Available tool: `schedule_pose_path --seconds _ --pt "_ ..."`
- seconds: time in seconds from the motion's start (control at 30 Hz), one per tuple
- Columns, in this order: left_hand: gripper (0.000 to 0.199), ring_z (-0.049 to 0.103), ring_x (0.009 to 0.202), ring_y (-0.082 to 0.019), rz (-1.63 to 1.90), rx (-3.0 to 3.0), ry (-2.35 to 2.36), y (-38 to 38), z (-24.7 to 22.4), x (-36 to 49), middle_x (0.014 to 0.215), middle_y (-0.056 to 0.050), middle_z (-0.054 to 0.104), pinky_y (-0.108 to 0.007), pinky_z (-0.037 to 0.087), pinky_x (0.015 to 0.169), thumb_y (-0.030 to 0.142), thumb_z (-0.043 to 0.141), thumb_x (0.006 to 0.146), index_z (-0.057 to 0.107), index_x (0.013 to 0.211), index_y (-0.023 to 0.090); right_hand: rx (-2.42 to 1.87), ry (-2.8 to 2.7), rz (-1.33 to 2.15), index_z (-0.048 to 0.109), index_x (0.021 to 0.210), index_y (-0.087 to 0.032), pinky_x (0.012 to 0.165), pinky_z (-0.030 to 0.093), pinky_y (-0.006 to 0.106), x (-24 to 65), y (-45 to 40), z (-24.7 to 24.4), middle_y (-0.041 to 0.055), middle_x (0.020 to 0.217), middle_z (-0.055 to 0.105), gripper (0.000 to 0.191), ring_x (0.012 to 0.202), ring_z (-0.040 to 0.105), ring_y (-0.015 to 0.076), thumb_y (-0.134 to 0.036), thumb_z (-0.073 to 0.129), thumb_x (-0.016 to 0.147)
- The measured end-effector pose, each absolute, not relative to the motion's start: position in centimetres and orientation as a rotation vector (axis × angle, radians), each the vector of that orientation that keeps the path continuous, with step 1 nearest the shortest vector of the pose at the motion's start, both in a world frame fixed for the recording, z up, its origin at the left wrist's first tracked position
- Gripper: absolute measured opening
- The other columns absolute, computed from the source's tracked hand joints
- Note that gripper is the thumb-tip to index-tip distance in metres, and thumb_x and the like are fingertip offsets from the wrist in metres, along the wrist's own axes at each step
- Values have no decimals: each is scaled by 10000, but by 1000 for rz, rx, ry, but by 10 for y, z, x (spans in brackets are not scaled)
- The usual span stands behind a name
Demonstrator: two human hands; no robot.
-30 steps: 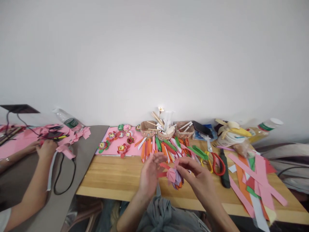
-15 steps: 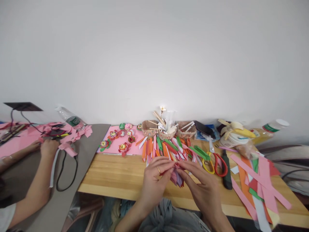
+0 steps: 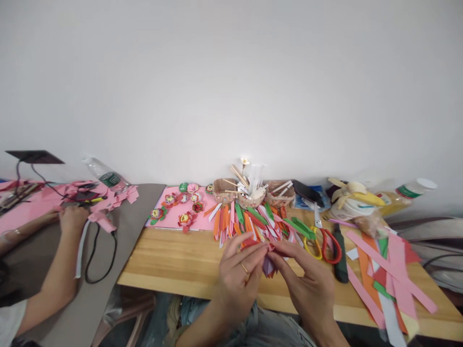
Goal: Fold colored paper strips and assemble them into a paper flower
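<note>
My left hand [image 3: 238, 277], a ring on one finger, pinches the top of a folded pink and purple paper piece [image 3: 268, 266]. From the other side, my right hand [image 3: 309, 279] grips the same piece with thumb and fingertips. Much of the paper is covered by my fingers, so its full shape is hidden. Just beyond my hands lies a heap of folded paper strips [image 3: 226, 219] in orange, pink, green, red and white. Scissors [image 3: 331, 246] with red and yellow handles rest to the right of the heap, beside a dark-handled tool [image 3: 340, 258].
Paper flowers [image 3: 185, 219] sit on a pink sheet [image 3: 170, 222] at left. Small baskets [image 3: 224, 191] with sticks stand against the wall. Loose paper strips [image 3: 394, 274], a banana peel [image 3: 352, 193] and a bottle [image 3: 415, 188] are at right. Another person's hands [image 3: 74, 219] work at the left table beside a pink glue gun [image 3: 103, 221].
My left hand has turned and shifted slightly right, its fingers now more curled over the paper piece. The right hand keeps its pinch nearly in place.
</note>
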State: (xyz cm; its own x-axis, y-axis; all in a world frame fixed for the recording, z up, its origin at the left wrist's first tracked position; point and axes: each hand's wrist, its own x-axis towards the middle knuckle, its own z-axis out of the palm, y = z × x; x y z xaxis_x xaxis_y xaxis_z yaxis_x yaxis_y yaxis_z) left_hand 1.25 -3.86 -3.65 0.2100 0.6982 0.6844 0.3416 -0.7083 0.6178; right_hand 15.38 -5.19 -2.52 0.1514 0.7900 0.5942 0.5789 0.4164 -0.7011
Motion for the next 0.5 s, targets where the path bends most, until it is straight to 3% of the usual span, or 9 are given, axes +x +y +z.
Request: schedule_pose_path --seconds 0.13,0.5 --pt "381 565 1042 -227 1438 2059 1071 -39 -32 12 959 -76 715 -440 499 880 65 530 818 585 1168 206 -1237 -1545 266 704 844 -202 696 588 311 154 -52 -26 48 777 743 95 707 705 199 -196 649 767" --pt "404 544 1092 -229 1424 2030 1020 -40 -35 9 1008 -69 710 -467 475 924 31 498 820 603 1156 230 -1230 -1564 285 711 869 -221 717 587 331 155 -52 -24 49 808 751 140 731 709 213 -164 646 758"
